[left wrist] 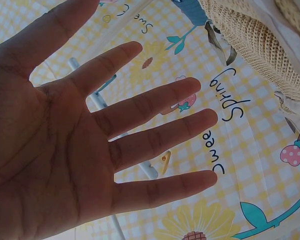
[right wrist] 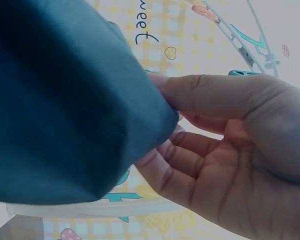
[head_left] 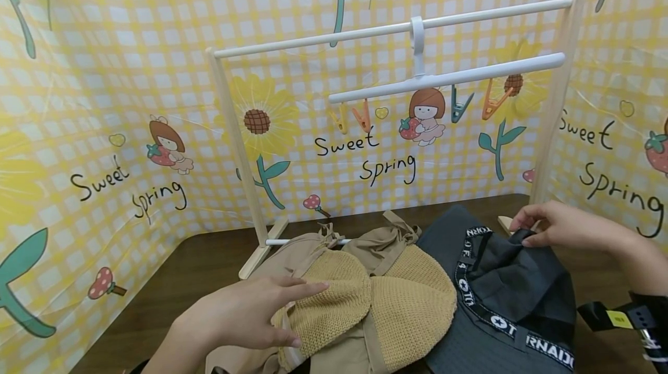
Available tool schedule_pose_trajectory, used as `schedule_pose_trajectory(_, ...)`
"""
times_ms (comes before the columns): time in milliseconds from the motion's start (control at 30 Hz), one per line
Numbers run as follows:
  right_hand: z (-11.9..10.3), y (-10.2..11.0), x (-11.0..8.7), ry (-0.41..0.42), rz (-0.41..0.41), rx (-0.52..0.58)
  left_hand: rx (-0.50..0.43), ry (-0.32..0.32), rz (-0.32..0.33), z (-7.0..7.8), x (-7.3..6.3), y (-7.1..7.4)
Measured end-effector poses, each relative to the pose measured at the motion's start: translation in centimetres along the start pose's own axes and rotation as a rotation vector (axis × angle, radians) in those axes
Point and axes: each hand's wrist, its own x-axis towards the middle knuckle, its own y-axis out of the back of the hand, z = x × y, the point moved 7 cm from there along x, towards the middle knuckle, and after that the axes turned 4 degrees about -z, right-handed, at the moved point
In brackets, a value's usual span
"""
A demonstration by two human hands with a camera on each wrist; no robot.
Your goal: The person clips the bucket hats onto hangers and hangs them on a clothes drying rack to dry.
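Observation:
A dark grey bucket hat (head_left: 543,287) with a black lettered band lies at the right of the table. My right hand (head_left: 571,228) pinches its cloth at the top; in the right wrist view, thumb and fingers of the right hand (right wrist: 215,135) meet at the edge of the dark hat (right wrist: 80,130). Beside it lies a tan sun hat (head_left: 412,310) with woven panels, tan cloth and tied strings. Over its left side is my left hand (head_left: 235,313). In the left wrist view the left hand (left wrist: 55,145) shows a bare palm with fingers straight and spread.
Behind the hats stands a wooden rack with a white top rod (head_left: 313,40). A white hanger (head_left: 454,79) hangs from it, carrying several coloured clips, among them an orange clip (head_left: 494,101) and a green clip (head_left: 461,106). A yellow checked cloth (head_left: 130,72) surrounds the brown table (head_left: 162,298).

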Motion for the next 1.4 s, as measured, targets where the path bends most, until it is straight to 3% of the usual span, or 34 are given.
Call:
schedule_pose_trajectory(600,-0.5,1.3,0.0,-0.023,0.165,-0.032,0.007,0.002,0.007,0.0,0.0,0.0)
schedule_pose_trajectory(867,-0.4,1.5,-0.1,-0.093,0.211,-0.009,0.001,0.002,0.015,0.1,0.0,0.1)
schedule_pose_trajectory(1400,-0.4,2.5,-0.5,-0.105,0.341,0.005,0.002,0.010,0.007,0.0,-0.1,0.1)
